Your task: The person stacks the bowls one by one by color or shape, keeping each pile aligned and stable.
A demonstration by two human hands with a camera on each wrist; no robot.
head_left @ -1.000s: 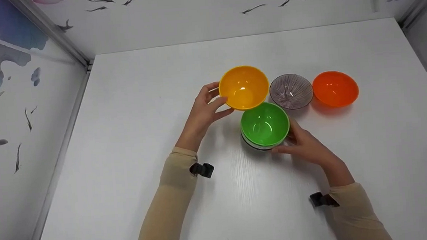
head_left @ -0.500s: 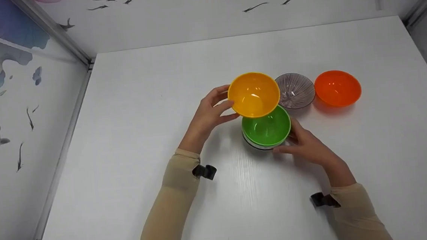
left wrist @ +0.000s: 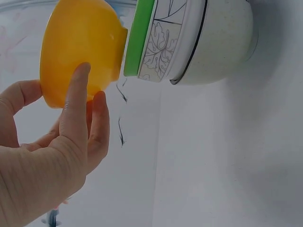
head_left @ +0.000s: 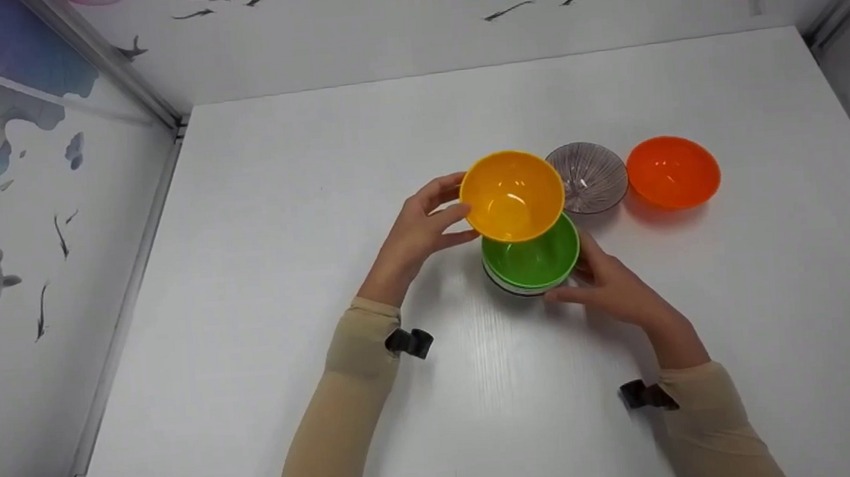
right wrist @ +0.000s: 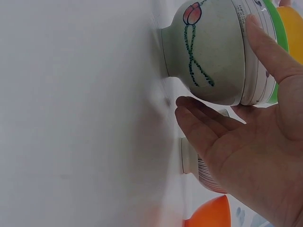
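My left hand [head_left: 428, 227] grips the yellow bowl [head_left: 512, 199] by its left side, thumb at the rim and fingertips on the outer wall. It is held over a stack topped by a green bowl [head_left: 535, 264], its base right at the green rim in the left wrist view. Under the green one are nested a white bowl with grey leaf lines [left wrist: 163, 42] and a pale bowl with a painted flower bud [right wrist: 213, 56]. My right hand [head_left: 615, 289] holds the stack from the right, thumb on the near side, other fingers beyond, partly hidden.
A translucent purplish-grey ribbed bowl [head_left: 591, 178] stands just behind the stack, partly overlapped by the yellow bowl. Beside it on the right is an orange bowl [head_left: 673, 172]. The white table [head_left: 280, 204] is bounded by printed panels at the back and left.
My left hand has brought the yellow bowl right and toward me, so that it now overlaps much of the green bowl. The right hand stays at the stack.
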